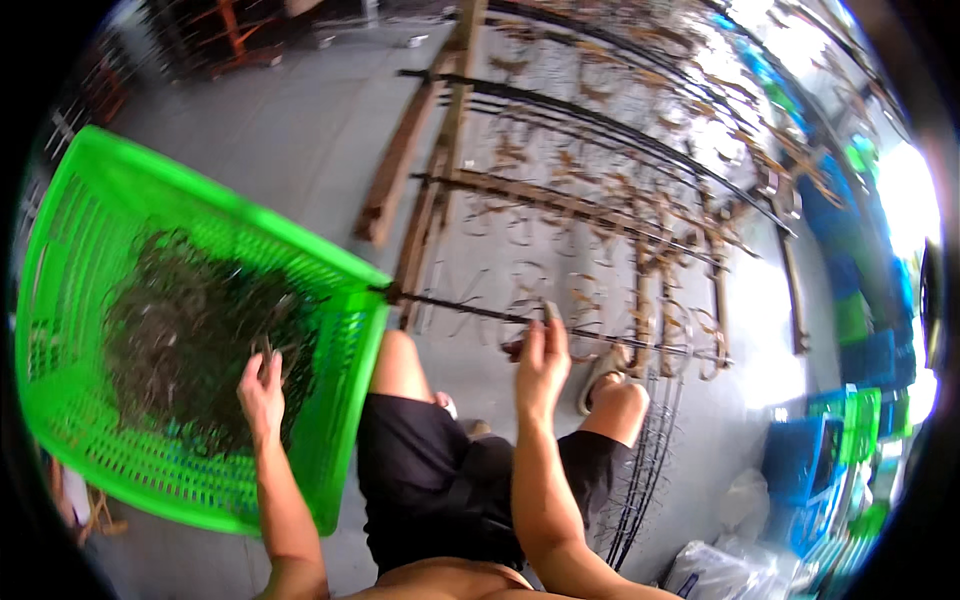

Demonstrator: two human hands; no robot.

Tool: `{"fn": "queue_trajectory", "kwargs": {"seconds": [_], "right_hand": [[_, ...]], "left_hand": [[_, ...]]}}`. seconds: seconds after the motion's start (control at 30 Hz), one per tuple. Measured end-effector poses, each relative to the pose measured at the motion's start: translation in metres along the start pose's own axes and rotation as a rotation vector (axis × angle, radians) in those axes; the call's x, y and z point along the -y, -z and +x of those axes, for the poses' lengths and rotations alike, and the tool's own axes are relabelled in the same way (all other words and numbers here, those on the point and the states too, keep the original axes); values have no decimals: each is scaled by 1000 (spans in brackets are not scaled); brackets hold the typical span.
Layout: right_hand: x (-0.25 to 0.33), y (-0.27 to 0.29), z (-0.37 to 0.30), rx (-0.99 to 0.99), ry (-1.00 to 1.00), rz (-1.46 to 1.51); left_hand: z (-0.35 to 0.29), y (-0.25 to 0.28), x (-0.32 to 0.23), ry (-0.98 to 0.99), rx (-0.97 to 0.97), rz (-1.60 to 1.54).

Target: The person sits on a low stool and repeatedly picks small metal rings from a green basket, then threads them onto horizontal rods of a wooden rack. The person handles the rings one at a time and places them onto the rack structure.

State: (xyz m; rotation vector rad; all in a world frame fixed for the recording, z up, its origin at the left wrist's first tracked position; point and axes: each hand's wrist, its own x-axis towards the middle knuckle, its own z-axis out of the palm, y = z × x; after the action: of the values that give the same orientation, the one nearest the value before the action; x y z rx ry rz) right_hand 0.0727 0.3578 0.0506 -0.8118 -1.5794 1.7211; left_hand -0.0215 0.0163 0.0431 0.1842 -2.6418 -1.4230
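Observation:
A big green plastic basket (230,195) stands tilted in the view on my left, with a tangled heap of thin, dark, curved pieces (185,335) inside. My left hand (262,398) reaches over its near right part, fingers closed at the heap's edge on a thin dark piece (267,350). Right of the basket, a black rod (465,308) with small hooks runs across in front of my knees. Close to this rod is my right hand (541,372), raised with its fingers pinched together. A small greyish tip shows above them; its kind is too blurred to tell.
Beyond the rod rises a wooden rack (570,200) with several black bars, hung with brown curved pieces. More hooked rods (645,470) lie beside my right leg. At the right stand blue crates (805,460), green crates (860,425) and a clear plastic bag (720,570).

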Motion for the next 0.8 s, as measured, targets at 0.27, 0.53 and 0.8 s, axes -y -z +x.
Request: {"fn": "queue_trajectory", "kwargs": {"seconds": [0.27, 0.53, 0.8], "right_hand": [[16, -77, -99, 669, 149, -289], [5, -115, -76, 1182, 313, 3], [1, -69, -33, 84, 113, 127]], "left_hand": [[-21, 25, -19, 346, -70, -1051], [-40, 28, -15, 400, 457, -1315], [-32, -23, -55, 77, 415, -760]]}}
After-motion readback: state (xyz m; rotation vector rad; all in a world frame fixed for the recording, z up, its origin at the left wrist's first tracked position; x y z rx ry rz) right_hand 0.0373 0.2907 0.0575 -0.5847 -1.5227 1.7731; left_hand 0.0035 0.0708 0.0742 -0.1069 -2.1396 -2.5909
